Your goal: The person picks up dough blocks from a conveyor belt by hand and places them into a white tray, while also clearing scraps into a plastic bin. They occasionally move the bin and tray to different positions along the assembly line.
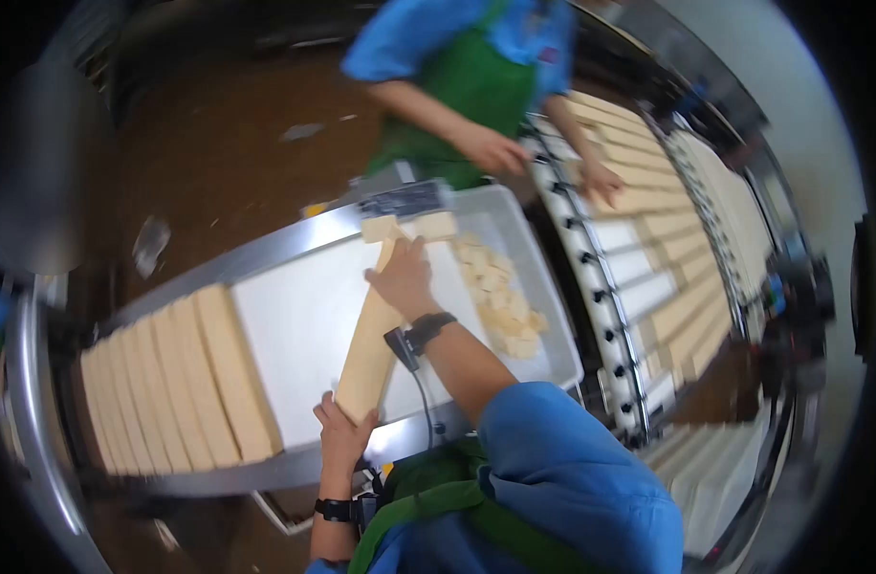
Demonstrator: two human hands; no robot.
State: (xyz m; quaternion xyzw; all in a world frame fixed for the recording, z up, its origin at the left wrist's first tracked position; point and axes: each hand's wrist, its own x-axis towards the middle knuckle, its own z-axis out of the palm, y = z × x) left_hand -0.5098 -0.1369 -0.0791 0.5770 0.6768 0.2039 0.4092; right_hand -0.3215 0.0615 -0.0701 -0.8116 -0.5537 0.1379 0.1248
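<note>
A long pale-yellow bar (pixel 364 356), which looks like dough, lies slanted over the white work surface (pixel 299 316). My right hand (pixel 405 279) is wrapped over its far end. At the near end my left hand (pixel 344 430) grips the bar, with fingers and thumb on either side. Just past my right hand, two short pale blocks (pixel 436 227) sit against a dark rectangular plate (pixel 400 200). Part of the bar's far end is hidden by my right hand.
Several similar bars (pixel 180 378) stand in a row at the left. A grey tray (pixel 558 354) with small cut pieces (pixel 500 297) is at the right. Beyond it, a conveyor (pixel 599 277) carries bars on white strips. Opposite, a co-worker in a green apron (pixel 448 100) reaches over the conveyor.
</note>
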